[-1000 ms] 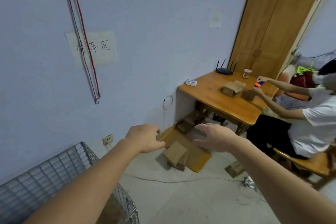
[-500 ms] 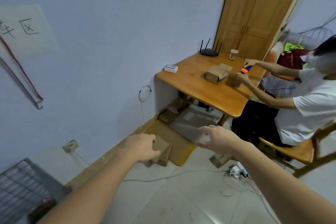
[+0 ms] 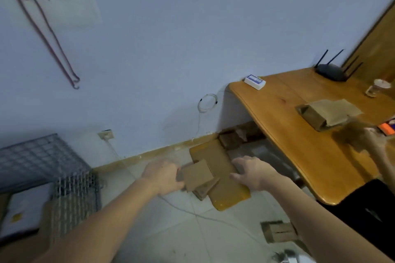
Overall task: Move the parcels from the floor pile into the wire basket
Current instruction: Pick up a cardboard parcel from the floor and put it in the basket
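Left hand (image 3: 163, 177) now against small parcel (image 3: 197, 175), fingers hidden; right hand (image 3: 253, 172) spread beside.

Brown parcels (image 3: 198, 175), grey wire basket (image 3: 42, 156)

Matt brown cardboard parcels (image 3: 197, 175), grey metal wire basket (image 3: 40, 156), glossy varnished wooden table (image 3: 299, 141), smooth pale floor tiles (image 3: 171, 230)

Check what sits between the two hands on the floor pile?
Head view: a small cardboard parcel, tilted atop another, lies between left hand and right hand.
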Demonstrator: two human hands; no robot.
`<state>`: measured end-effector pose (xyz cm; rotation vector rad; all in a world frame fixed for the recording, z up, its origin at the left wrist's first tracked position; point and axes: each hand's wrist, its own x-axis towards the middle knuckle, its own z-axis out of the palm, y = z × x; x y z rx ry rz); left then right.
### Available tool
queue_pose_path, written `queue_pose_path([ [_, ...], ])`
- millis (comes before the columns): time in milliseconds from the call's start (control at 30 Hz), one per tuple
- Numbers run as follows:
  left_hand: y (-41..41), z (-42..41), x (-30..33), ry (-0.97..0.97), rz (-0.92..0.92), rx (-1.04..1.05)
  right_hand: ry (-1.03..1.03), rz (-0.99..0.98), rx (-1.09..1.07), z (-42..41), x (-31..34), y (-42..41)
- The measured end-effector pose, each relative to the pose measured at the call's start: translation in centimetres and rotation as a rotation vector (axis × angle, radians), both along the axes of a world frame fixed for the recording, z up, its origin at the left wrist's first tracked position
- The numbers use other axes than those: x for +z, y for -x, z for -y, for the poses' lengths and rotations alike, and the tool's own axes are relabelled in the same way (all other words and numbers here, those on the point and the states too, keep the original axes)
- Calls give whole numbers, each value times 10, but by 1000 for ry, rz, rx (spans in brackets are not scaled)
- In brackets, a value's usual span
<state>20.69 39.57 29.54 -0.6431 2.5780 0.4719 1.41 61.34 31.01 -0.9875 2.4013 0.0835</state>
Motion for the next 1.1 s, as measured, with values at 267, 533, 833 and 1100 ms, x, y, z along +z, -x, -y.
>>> queue_pose_path([
  [267, 26, 53, -58, 3, 103, 177, -74, 73, 190, 90, -75, 86],
  [533, 108, 118, -192, -72, 203, 149, -161, 165, 160, 158, -209, 158],
  [833, 184, 174, -452, -220, 424, 242, -231, 437, -95, 179, -470, 232],
  [1100, 234, 167, -679, -425, 383, 495, -187, 517, -337, 230, -688, 292],
])
